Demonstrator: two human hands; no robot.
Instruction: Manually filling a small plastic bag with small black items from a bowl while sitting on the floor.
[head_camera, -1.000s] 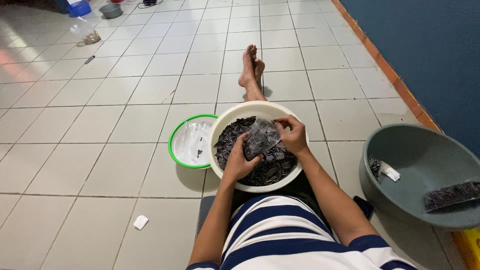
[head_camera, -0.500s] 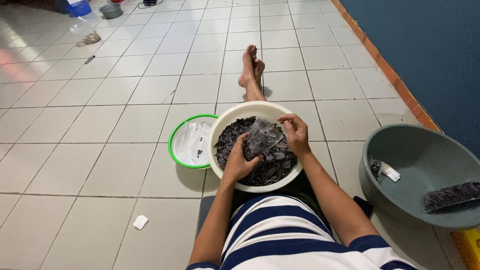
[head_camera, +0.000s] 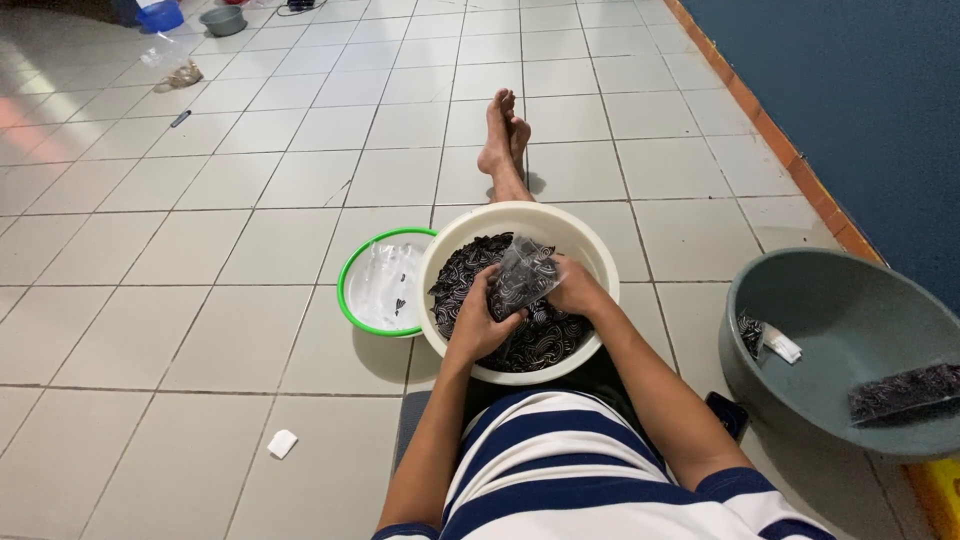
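Head view showed the left hand (head_camera: 480, 325) and the right hand (head_camera: 575, 290) both closed on a small clear plastic bag (head_camera: 520, 275) filled with dark pieces, held just above the middle of a cream basin (head_camera: 590, 245). Left-hand fingers gripped the bag's lower edge from 8 o'clock; the right hand pinched it from 3 o'clock. Beneath the bag the basin held a heap of dark snack pieces (head_camera: 540, 335) with pale curling marks, and it sat on the person's lap against a striped shirt (head_camera: 570, 470) in navy and white.

At 9 o'clock from the basin, touching its rim, lay a green-rimmed white bowl (head_camera: 375, 290) with clear wrappers inside. At 12 o'clock the person's bare feet (head_camera: 503, 135) rested crossed on the tiled floor (head_camera: 200, 250). At 3 o'clock, well apart, stood a grey-green tub (head_camera: 850, 320) holding a filled dark packet (head_camera: 905, 390) and a small white item (head_camera: 780, 345). At 7 o'clock a white scrap (head_camera: 282, 443) lay on the floor. Far off at 11 o'clock sat a blue container (head_camera: 160, 15) and a grey bowl (head_camera: 222, 18)
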